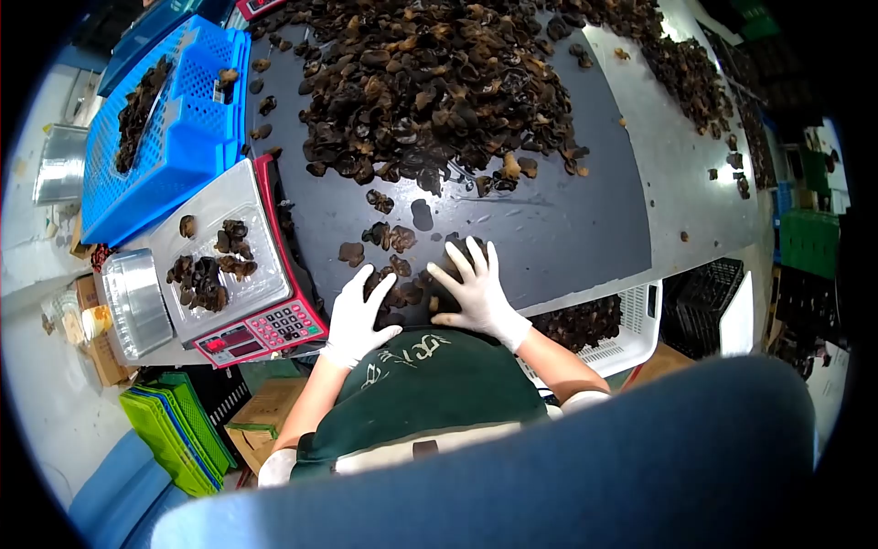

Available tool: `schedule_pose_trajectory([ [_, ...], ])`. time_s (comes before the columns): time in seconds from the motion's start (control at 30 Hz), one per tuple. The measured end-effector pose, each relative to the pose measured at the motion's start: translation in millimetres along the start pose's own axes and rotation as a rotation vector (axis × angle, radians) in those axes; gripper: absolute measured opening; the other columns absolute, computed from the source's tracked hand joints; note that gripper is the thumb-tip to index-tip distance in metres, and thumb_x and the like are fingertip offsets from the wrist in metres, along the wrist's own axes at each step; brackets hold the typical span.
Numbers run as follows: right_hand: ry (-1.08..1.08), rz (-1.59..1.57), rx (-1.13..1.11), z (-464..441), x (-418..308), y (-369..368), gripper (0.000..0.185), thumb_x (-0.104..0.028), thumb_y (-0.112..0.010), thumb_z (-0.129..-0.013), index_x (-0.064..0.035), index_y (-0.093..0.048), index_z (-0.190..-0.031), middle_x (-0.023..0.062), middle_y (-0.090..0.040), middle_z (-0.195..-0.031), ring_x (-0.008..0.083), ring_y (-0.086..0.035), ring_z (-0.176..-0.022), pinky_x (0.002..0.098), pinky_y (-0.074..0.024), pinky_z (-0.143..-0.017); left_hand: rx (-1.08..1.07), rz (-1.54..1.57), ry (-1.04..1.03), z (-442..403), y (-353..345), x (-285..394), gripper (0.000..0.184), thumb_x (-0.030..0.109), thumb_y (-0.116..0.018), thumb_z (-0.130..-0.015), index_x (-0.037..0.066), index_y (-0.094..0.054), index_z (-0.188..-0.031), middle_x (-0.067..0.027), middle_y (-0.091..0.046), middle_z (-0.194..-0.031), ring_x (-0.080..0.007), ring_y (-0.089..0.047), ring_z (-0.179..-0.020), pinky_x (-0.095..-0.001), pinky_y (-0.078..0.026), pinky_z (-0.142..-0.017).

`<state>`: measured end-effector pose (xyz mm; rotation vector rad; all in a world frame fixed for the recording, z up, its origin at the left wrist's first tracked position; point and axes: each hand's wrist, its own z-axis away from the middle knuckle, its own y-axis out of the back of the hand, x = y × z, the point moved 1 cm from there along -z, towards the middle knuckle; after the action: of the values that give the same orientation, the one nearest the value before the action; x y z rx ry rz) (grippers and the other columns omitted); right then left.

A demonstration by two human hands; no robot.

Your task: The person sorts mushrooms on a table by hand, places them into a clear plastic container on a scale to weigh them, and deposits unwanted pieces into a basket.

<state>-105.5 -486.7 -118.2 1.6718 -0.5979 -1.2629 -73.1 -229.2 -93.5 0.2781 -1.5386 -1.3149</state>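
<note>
At the far left stands a silvery tin, and beside it a blue basket with dark ruffled pieces lying in it. Below come a foil tray and, lower down, a stack of lime-green baskets. Next is a red-edged scale, a few clumps of the same pieces on its metal pan. The left hand, in a white glove, has its fingers and thumb spread apart, just beside a small cluster of dark pieces on the dark mat — whether the fingertips touch them I cannot tell. That cluster lies between the two hands, near the green apron. The right hand, also gloved, has its fingers fanned wide at the cluster's other side. Beyond both hands spreads a large heap of the pieces. Farther right, below the table edge, a white basket holds more — then comes a black crate. More pieces are strewn along the metal table, and a green crate stands at the far right.
</note>
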Motion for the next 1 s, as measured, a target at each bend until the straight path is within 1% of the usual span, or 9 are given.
schedule_pose_trajectory([
  [0.1, -0.084, 0.054, 0.057, -27, -1, 2, 0.084, -0.051, -0.081, -0.065, -0.0229, -0.051, -0.138, 0.0177, -0.038, -0.146, 0.0465, -0.029, -0.136, 0.0670, -0.0215, -0.109, -0.080, -0.235, 0.015, -7, -3, 12, 0.073, 0.026, -0.082, -0.064, 0.020, -0.055, -0.131, -0.0150, -0.043, -0.140, -0.0381, -0.047, -0.115, -0.0456, -0.043, -0.096],
  [0.27, -0.040, 0.026, 0.437, -35, 39, 1, 0.025, -0.020, -0.075, -0.078, -0.0149, -0.071, -0.102, 0.0035, -0.068, -0.103, 0.0237, -0.062, -0.095, 0.0398, -0.0454, -0.086, 0.112, 0.075, -0.021, -5, -27, -17, 0.039, 0.008, -0.071, -0.066, 0.012, -0.062, -0.104, -0.0158, -0.052, -0.126, -0.0381, -0.050, -0.110, -0.0430, -0.046, -0.092],
  [0.37, -0.153, -0.191, 0.549, -32, 62, 4, 0.020, -0.012, -0.074, -0.080, -0.0081, -0.070, -0.099, 0.0096, -0.068, -0.099, 0.0286, -0.065, -0.089, 0.0370, -0.0515, -0.080, 0.300, 0.415, -0.018, -9, -26, -25, 0.030, 0.004, -0.068, -0.071, 0.008, -0.060, -0.100, -0.0145, -0.059, -0.107, -0.0326, -0.058, -0.100, -0.0386, -0.048, -0.088],
  [0.4, -0.330, -0.459, 0.625, -34, 58, 9, 0.013, -0.010, -0.071, -0.086, -0.0043, -0.069, -0.097, 0.0087, -0.068, -0.098, 0.0246, -0.066, -0.089, 0.0340, -0.0527, -0.080, 0.304, 0.419, -0.024, -9, -22, -24, 0.030, 0.004, -0.068, -0.071, 0.008, -0.060, -0.100, -0.0145, -0.059, -0.107, -0.0326, -0.058, -0.100, -0.0386, -0.048, -0.088],
  [0.5, -0.711, -1.668, 0.695, -39, 62, 15, 0.020, -0.023, -0.061, -0.097, -0.0073, -0.068, -0.108, 0.0054, -0.067, -0.100, 0.0186, -0.063, -0.084, 0.0322, -0.0539, -0.072, 0.134, 1.504, 0.591, -10, -17, -25, 0.025, 0.001, -0.063, -0.083, 0.009, -0.056, -0.106, -0.0078, -0.062, -0.099, -0.0189, -0.064, -0.089, -0.0322, -0.054, -0.077],
  [0.63, -0.830, -2.318, 0.361, -47, 34, 26, 0.037, -0.037, -0.056, -0.099, -0.0076, -0.062, -0.120, 0.0125, -0.066, -0.109, 0.0276, -0.063, -0.091, 0.0409, -0.0546, -0.070, 0.017, 2.278, 0.398, -14, -16, -29, 0.028, 0.004, -0.059, -0.089, 0.011, -0.056, -0.116, -0.0163, -0.059, -0.119, -0.0370, -0.063, -0.102, -0.0370, -0.060, -0.075],
  [0.77, -0.614, -2.635, 0.061, -71, -6, 36, 0.036, -0.034, -0.045, -0.101, -0.0072, -0.061, -0.120, 0.0119, -0.065, -0.117, 0.0320, -0.061, -0.106, 0.0502, -0.0495, -0.089, 0.035, 2.320, 0.378, -4, 5, -20, 0.031, 0.002, -0.055, -0.085, 0.010, -0.054, -0.115, -0.0163, -0.059, -0.116, -0.0353, -0.061, -0.101, -0.0343, -0.056, -0.076],
  [0.93, -0.716, -2.447, -0.102, -129, -53, 41, 0.039, -0.038, -0.053, -0.099, -0.0080, -0.062, -0.121, 0.0129, -0.063, -0.116, 0.0281, -0.062, -0.101, 0.0447, -0.0540, -0.079, 0.352, 1.863, 0.262, 31, 90, -17, 0.039, 0.000, -0.056, -0.077, 0.007, -0.053, -0.115, -0.0132, -0.061, -0.104, -0.0260, -0.064, -0.095, -0.0320, -0.056, -0.072],
  [1.0, -0.523, -2.372, -0.219, -162, -80, 44, 0.039, -0.039, -0.052, -0.099, -0.0093, -0.061, -0.122, 0.0120, -0.064, -0.114, 0.0253, -0.062, -0.094, 0.0405, -0.0533, -0.077, 0.629, 1.525, 0.301, 50, 127, -37, 0.046, -0.004, -0.051, -0.071, 0.005, -0.052, -0.116, -0.0133, -0.058, -0.112, -0.0269, -0.064, -0.095, -0.0321, -0.055, -0.071],
])
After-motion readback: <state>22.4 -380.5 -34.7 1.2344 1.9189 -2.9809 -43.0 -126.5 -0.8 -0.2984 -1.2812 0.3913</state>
